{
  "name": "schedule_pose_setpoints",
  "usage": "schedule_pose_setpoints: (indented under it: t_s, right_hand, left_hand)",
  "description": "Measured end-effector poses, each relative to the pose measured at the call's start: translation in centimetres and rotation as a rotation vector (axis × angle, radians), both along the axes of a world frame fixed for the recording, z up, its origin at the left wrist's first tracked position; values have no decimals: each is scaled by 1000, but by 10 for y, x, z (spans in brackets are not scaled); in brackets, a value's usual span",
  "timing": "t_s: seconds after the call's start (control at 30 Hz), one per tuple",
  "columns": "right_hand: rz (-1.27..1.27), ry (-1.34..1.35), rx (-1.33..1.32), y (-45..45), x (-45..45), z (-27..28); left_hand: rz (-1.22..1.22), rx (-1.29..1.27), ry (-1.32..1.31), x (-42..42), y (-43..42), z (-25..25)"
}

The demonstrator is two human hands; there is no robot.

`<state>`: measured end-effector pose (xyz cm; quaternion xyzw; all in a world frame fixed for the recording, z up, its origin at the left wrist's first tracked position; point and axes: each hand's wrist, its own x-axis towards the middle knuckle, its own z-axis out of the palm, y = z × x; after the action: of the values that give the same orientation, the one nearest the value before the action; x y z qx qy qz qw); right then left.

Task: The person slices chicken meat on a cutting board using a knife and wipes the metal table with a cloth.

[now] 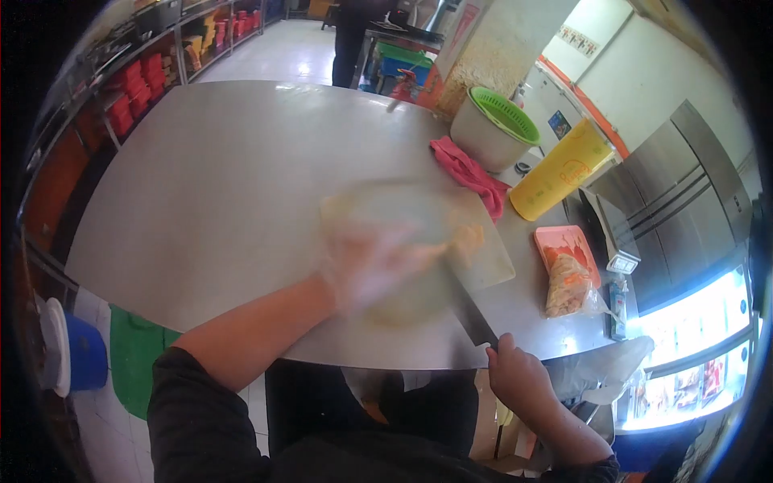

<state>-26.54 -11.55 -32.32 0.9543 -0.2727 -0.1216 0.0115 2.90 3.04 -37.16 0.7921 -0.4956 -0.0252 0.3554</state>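
Note:
My right hand (515,372) is closed round the handle of a wide-bladed kitchen knife (469,310), whose blade points up and away over the cutting board. My left hand (370,262), seemingly in a thin clear plastic glove, is over the pale cutting board (493,270) and smeared by motion. Its fingers reach toward the knife's tip, but whether they grip anything cannot be made out. Beside the tip lies some blurred orange-pink food (467,240). The board rests on a steel table (201,193).
Right of the board are a pink tray (555,233), a bag of pale food pieces (565,291), a kitchen scale (622,262) and a yellow roll (561,171). A pink cloth (469,171) lies near a white tub with a green basket (503,113). Another person (348,40) stands beyond the table.

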Motion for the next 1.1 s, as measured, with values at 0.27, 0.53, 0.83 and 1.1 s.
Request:
schedule_pose_setpoints:
  t_s: [0.27, 0.53, 0.83, 1.1]
  right_hand:
    - [-5, -65, 17, 3, 42, -7]
    - [31, -110, 25, 1, 93, -14]
    - [-1, -195, -78, -24, 95, -12]
    - [17, -220, -51, -8, 91, 5]
  left_hand:
    - [-55, 171, -247, 12, 4, -4]
    - [-72, 204, -318, 27, -6, -23]
    - [-8, 336, -159, 22, 10, 13]
    - [-26, 312, -184, 21, 17, 27]
